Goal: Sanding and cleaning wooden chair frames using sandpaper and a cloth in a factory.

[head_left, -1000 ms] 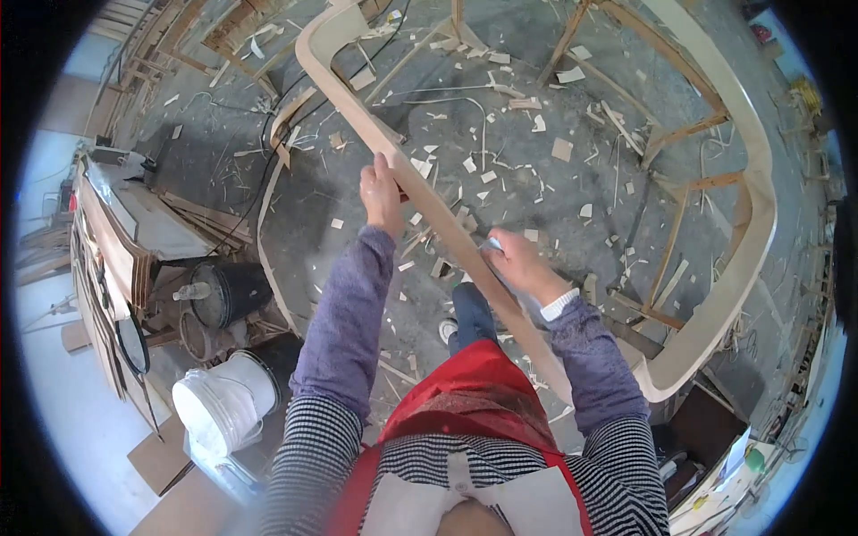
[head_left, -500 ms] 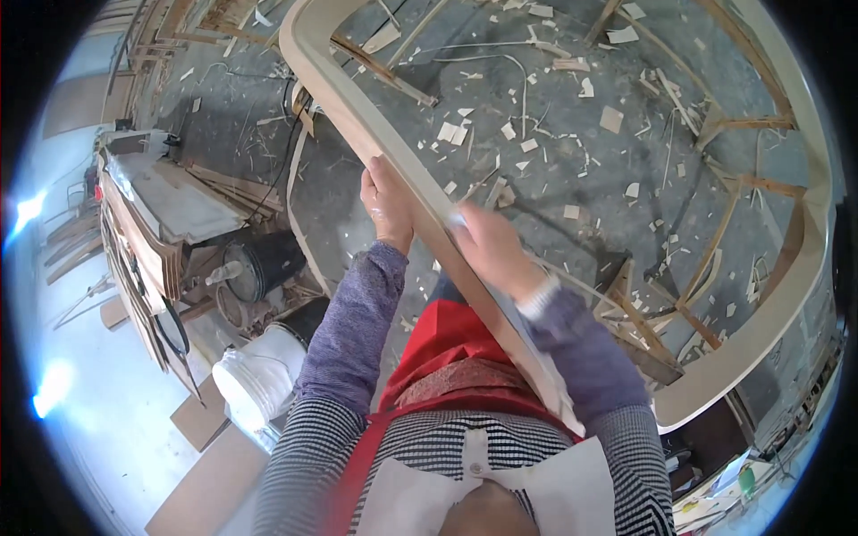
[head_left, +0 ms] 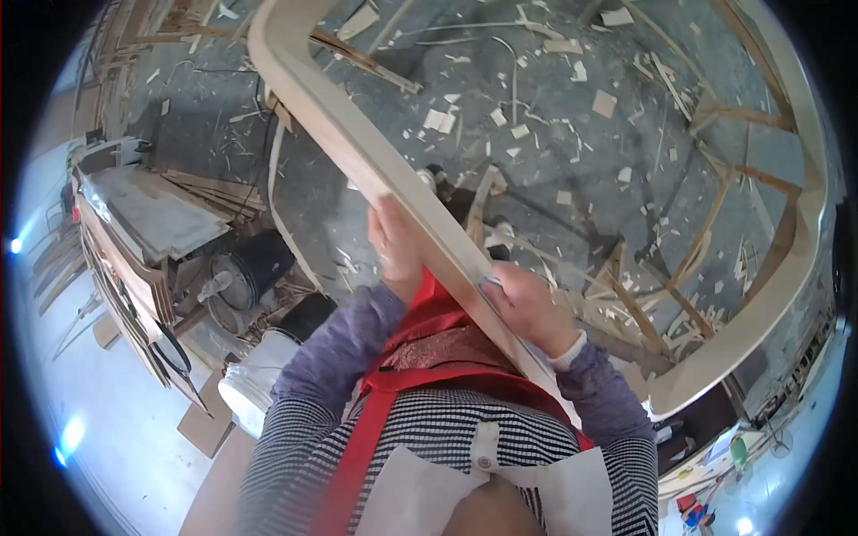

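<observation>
I am gripping the long curved wooden frame (head_left: 357, 152) with both hands: my left hand (head_left: 396, 246) is closing around its left edge, and my right hand (head_left: 525, 304) is pressing flat on its right side, fingers wrapping the rail. The frame is running up and away over the floor (head_left: 554, 143), which is littered with wood scraps (head_left: 438, 119), while a white bucket (head_left: 255, 380) is standing to my left.

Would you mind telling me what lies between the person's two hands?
In the head view, the pale curved wooden rail runs between them: the left hand grips its left edge, the right hand presses on its right side, close together.
</observation>
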`<action>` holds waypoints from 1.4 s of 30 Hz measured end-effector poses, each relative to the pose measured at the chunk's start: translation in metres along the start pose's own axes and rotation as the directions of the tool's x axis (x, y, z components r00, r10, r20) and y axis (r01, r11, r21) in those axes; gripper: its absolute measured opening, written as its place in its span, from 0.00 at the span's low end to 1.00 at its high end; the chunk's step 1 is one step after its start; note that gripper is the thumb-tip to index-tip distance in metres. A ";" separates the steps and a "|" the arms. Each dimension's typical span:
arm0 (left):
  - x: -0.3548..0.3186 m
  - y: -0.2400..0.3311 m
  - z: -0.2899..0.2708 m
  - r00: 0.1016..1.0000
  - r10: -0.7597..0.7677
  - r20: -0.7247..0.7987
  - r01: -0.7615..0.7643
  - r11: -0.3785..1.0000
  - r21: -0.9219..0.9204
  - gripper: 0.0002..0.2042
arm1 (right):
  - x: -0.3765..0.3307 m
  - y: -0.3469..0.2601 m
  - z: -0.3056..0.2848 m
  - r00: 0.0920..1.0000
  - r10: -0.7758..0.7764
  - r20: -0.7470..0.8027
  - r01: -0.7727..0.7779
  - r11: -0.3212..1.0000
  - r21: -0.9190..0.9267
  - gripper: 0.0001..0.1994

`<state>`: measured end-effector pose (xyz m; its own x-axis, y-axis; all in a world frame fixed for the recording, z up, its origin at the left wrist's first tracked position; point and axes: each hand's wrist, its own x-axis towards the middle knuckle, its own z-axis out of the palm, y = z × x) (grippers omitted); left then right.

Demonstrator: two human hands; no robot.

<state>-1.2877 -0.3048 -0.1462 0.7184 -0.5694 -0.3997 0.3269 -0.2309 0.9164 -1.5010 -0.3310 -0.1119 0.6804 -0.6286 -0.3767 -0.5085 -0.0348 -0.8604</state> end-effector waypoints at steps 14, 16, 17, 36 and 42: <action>0.031 0.043 -0.040 0.904 -0.302 0.302 0.304 0.952 0.044 0.17 | 0.305 -0.111 0.027 0.904 -0.401 -0.150 0.405 0.914 -0.006 0.11; 0.062 0.060 -0.048 0.892 -0.382 0.242 0.394 0.919 -0.001 0.17 | 0.228 -0.105 0.007 0.968 -0.249 -0.025 0.243 0.960 -0.141 0.17; 0.079 0.069 -0.051 0.875 -0.438 0.206 0.452 0.891 -0.028 0.17 | 0.196 -0.102 -0.004 0.989 -0.065 0.129 0.063 0.998 0.014 0.16; 0.172 0.092 -0.073 0.860 -0.299 0.414 0.289 0.953 0.088 0.16 | 0.452 -0.173 0.037 0.929 -0.353 -0.111 0.347 0.935 -0.069 0.12; 0.175 0.080 -0.072 0.903 -0.168 0.396 0.167 0.985 0.037 0.17 | 0.362 -0.168 0.021 0.996 -0.077 0.041 0.073 0.993 0.089 0.12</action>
<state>-1.0915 -0.3658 -0.1448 0.3506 -0.7876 -0.5068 0.4189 -0.3521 0.8370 -1.1582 -0.5371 -0.1111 0.7382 -0.5921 -0.3231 -0.4084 -0.0110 -0.9127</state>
